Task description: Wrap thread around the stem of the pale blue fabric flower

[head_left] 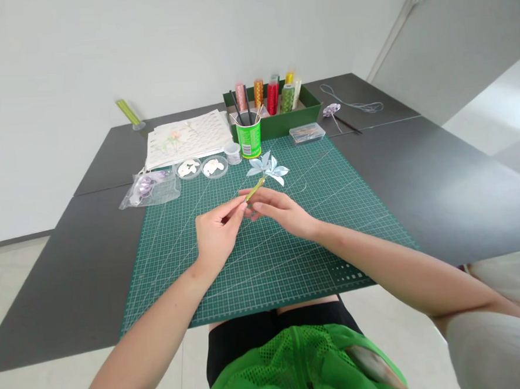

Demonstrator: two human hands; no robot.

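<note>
The blue flower [274,170] points toward the far edge of the worktop [416,155], its green stem [255,188] slanting away rightward from the pinching left hand [216,232], while the loosely open right hand [287,213] sits just beside it, contact unclear.

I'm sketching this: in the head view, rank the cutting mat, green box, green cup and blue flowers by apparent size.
1. Cutting mat
2. Green box
3. Green cup and blue flowers: too alike to rank; the flowers look nearer the camera.

Head-worn view, facing forward, angled down
</note>
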